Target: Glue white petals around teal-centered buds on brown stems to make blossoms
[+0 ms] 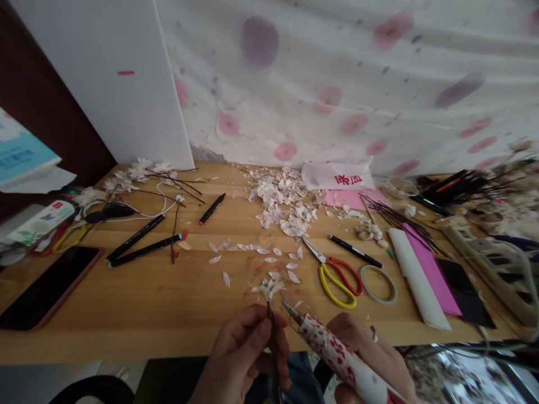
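Note:
My left hand (244, 353) is closed in a pinch on a thin dark wire stem (272, 336). A small white paper flower (268, 289) sits on the top of the stem, just above the table's front edge. My right hand (370, 353) is wrapped round a glue gun (337, 353) covered in a red and white pattern. Its nozzle (290, 310) points up and left and ends just right of the flower. Loose white petals (261, 251) lie on the wooden table (168, 297) right behind the flower.
A pile of white petals (286, 207) lies mid-table. Scissors (334, 272), a tape ring (379, 283), a black pen (355, 251) and pink paper (429, 269) are to the right. Black markers (138, 241), finished flower stems (143, 174) and a phone (46, 286) are to the left.

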